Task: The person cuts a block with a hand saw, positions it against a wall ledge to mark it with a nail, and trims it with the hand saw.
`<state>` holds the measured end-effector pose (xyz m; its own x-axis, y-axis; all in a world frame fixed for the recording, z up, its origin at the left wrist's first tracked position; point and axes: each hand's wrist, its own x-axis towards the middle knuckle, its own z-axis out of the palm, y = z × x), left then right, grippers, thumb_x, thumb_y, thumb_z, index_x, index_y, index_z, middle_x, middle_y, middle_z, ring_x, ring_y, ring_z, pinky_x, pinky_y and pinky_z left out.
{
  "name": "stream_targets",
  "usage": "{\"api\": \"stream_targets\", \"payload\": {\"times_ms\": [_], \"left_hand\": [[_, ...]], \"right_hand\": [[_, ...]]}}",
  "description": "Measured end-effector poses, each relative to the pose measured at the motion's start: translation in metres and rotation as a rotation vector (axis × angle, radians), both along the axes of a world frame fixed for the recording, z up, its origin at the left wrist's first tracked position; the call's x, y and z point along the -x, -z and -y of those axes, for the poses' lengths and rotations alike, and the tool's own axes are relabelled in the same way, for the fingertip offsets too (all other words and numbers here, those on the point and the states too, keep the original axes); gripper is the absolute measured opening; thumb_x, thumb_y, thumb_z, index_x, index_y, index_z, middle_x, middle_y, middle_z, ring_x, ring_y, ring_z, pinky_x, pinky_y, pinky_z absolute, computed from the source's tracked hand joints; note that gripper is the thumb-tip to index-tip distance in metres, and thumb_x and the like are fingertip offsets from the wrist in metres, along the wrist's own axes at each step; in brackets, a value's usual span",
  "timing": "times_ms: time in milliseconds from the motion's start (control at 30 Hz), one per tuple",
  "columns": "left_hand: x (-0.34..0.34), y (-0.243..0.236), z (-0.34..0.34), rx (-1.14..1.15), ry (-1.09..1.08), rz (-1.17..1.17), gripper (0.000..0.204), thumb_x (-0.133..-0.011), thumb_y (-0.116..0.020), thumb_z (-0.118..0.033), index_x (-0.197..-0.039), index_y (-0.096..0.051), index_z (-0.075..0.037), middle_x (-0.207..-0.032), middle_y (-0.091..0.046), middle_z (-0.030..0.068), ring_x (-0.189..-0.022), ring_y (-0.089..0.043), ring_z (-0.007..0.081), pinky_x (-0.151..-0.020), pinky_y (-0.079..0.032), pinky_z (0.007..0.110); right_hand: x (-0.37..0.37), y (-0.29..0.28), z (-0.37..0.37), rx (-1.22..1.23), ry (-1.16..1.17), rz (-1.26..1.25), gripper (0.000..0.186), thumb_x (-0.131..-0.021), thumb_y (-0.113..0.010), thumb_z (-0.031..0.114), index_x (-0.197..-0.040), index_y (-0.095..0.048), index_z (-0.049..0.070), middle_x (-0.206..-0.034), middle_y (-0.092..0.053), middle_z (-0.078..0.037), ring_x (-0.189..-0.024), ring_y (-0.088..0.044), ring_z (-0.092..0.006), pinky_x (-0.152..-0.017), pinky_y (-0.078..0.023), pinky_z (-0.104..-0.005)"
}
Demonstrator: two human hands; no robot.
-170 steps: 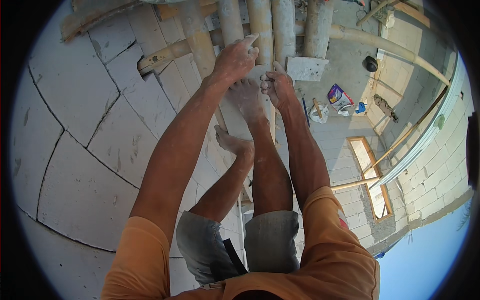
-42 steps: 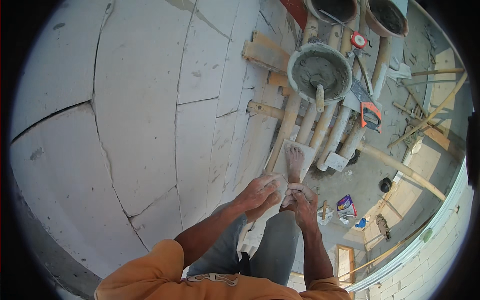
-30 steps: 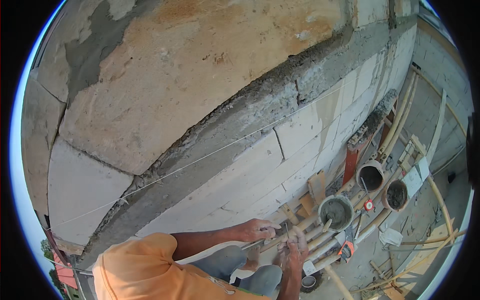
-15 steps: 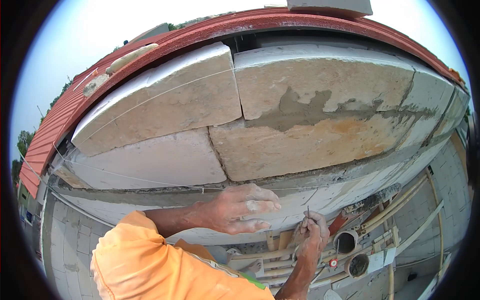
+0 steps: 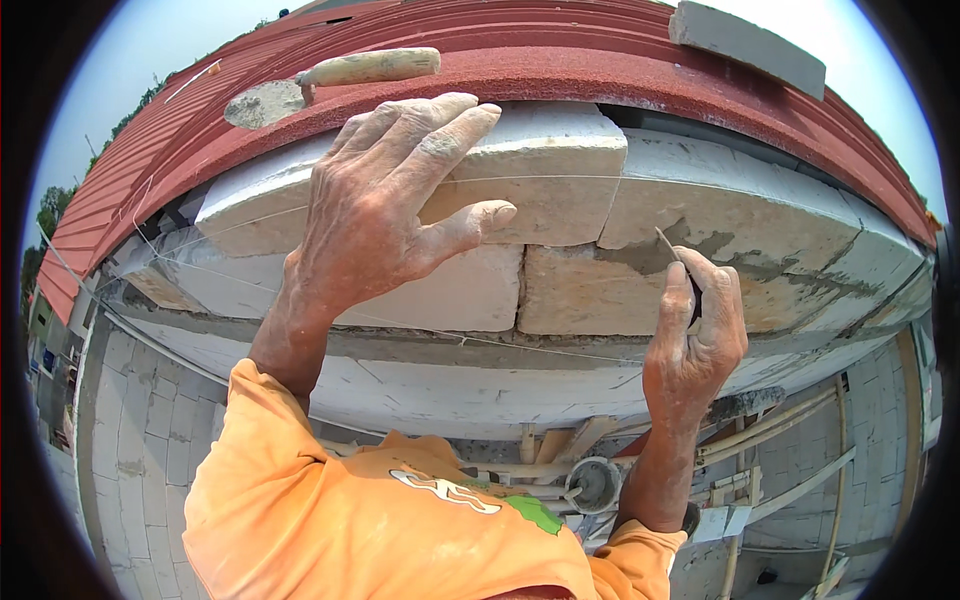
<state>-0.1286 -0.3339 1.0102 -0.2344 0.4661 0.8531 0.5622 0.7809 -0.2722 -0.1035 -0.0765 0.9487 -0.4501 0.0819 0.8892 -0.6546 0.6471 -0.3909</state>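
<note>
My left hand [image 5: 385, 205] lies stretched out against the upper-left pale block [image 5: 565, 200], its fingertips over the top edge and its thumb apart on the face. My right hand [image 5: 698, 335] is closed around a thin, pointed tool [image 5: 666, 244] with a light tip and a darker part in the fingers; its exact kind is unclear. The tip points up beside the wet mortar smear [image 5: 715, 243] on the upper-right block [image 5: 740, 205]. A white string [image 5: 545, 178] runs across the upper blocks. Under them sits a lower row, including a tan block [image 5: 600, 290].
On the red metal roof [image 5: 560, 70] behind the wall lies a trowel [image 5: 370, 66] with mortar on its blade. A loose grey block [image 5: 745, 50] rests farther right. Below are a bucket [image 5: 594, 484] and bamboo poles [image 5: 770, 430].
My left hand has risen from below the wall's ledge onto the upper-left block. The right hand has come up to the wall with the pointed tool. The view has shifted toward the roof.
</note>
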Motion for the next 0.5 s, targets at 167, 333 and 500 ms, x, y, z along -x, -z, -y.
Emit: {"api": "stream_targets", "payload": {"times_ms": [167, 333, 500], "left_hand": [[-0.003, -0.006, -0.004, 0.022, -0.043, 0.101, 0.064, -0.069, -0.083, -0.04, -0.122, -0.064, -0.011, -0.12, -0.066, 0.0114, -0.111, -0.063, 0.0265, -0.094, -0.051, 0.041], [-0.001, 0.005, 0.015, 0.004, -0.099, 0.114, 0.063, -0.068, -0.083, -0.041, -0.12, -0.065, -0.012, -0.119, -0.067, 0.0114, -0.11, -0.064, 0.0265, -0.094, -0.051, 0.042], [0.0, 0.009, 0.017, 0.04, -0.16, 0.122, 0.066, -0.065, -0.085, -0.042, -0.12, -0.064, -0.012, -0.118, -0.066, 0.0145, -0.111, -0.063, 0.0302, -0.099, -0.048, 0.045]], "right_hand": [[0.025, 0.006, -0.002, 0.112, 0.003, -0.033, 0.01, -0.092, -0.059, 0.002, -0.101, -0.064, -0.001, -0.082, -0.056, -0.004, -0.065, -0.049, -0.0094, -0.056, -0.04, -0.0257], [0.034, 0.027, 0.003, 0.289, -0.109, 0.002, 0.01, -0.091, -0.064, 0.005, -0.1, -0.065, 0.001, -0.084, -0.057, -0.001, -0.066, -0.046, -0.005, -0.057, -0.038, -0.0222], [0.035, 0.004, 0.011, 0.297, -0.149, -0.021, 0.015, -0.09, -0.069, 0.008, -0.103, -0.067, 0.003, -0.086, -0.062, -0.001, -0.065, -0.045, -0.0014, -0.055, -0.037, -0.0199]]}}
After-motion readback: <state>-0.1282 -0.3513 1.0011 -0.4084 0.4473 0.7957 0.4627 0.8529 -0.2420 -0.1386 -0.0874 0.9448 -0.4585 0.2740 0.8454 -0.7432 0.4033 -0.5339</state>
